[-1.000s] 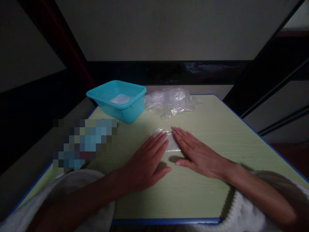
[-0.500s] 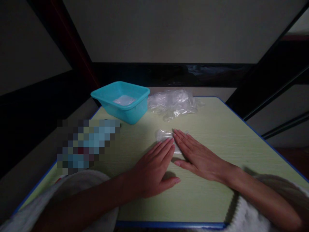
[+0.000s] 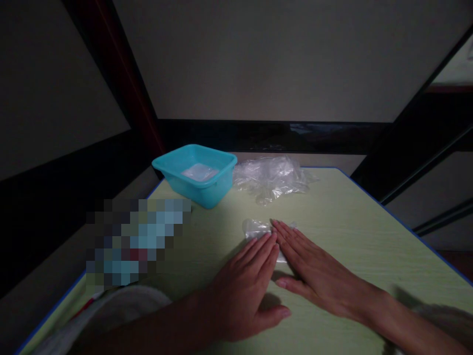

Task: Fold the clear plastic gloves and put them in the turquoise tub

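Note:
A small clear plastic bag (image 3: 258, 228) lies flat on the table, partly covered by both hands. My left hand (image 3: 246, 286) rests its outstretched fingers on the bag's near left part, thumb pointing right. From the right side, my right hand (image 3: 310, 264) lays its straight fingers over the bag, thumb apart from them. The fingertips of the two hands meet or nearly meet over the middle. Neither hand grips anything. What the bag holds, if anything, is hidden under the fingers.
A turquoise plastic basin (image 3: 214, 190) with a whitish flat packet (image 3: 200, 172) inside stands at the back left. Beside it lies a crumpled heap of clear plastic bags (image 3: 273, 177). Blurred-out items (image 3: 148, 241) sit on the left of the blue-edged table (image 3: 343, 217).
My view has tilted up, so everything sits lower and slightly further right. Both hands stay flat on the bag, with little visible movement against it.

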Demonstrator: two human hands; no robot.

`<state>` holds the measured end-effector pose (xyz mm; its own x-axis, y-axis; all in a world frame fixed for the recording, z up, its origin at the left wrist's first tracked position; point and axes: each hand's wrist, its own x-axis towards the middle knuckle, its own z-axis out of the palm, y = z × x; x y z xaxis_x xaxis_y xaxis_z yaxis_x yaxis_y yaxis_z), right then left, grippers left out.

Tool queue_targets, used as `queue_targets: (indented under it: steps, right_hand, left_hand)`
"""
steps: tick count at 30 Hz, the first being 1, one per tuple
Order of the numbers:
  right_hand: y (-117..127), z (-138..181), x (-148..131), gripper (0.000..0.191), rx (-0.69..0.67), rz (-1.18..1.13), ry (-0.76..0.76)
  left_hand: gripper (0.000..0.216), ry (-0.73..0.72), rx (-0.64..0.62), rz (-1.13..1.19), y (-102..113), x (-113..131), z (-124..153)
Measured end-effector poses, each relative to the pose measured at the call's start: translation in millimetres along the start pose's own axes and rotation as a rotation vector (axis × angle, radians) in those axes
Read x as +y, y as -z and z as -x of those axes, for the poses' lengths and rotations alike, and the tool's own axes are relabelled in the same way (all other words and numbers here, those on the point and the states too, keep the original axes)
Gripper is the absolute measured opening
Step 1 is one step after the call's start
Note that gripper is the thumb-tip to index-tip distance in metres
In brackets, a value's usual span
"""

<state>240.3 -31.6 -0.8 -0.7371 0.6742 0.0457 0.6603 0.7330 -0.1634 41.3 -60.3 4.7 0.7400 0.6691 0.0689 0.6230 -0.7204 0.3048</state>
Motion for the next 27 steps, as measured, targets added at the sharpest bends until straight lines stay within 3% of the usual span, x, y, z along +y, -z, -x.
queue_targets:
  steps: [10, 16, 27]
  right_hand:
    - [-4.0, 1.6, 0.3, 0.080, 0.014, 0.035, 0.015]
    - [-8.3, 5.4, 3.8, 0.085, 0.077, 0.042, 0.051]
    - [-7.2, 4.8, 3.6, 0.085, 0.069, 0.064, 0.063]
  left_hand:
    - [0.083, -0.053, -0.048, 0.033, 0.6, -2.0, 0.4]
    - [0.081, -0.052, -0.032, 0.053, 1.2, -0.8, 0.4]
    - [0.077, -0.057, -0.002, 0.043, -3.2, -3.7, 2.8]
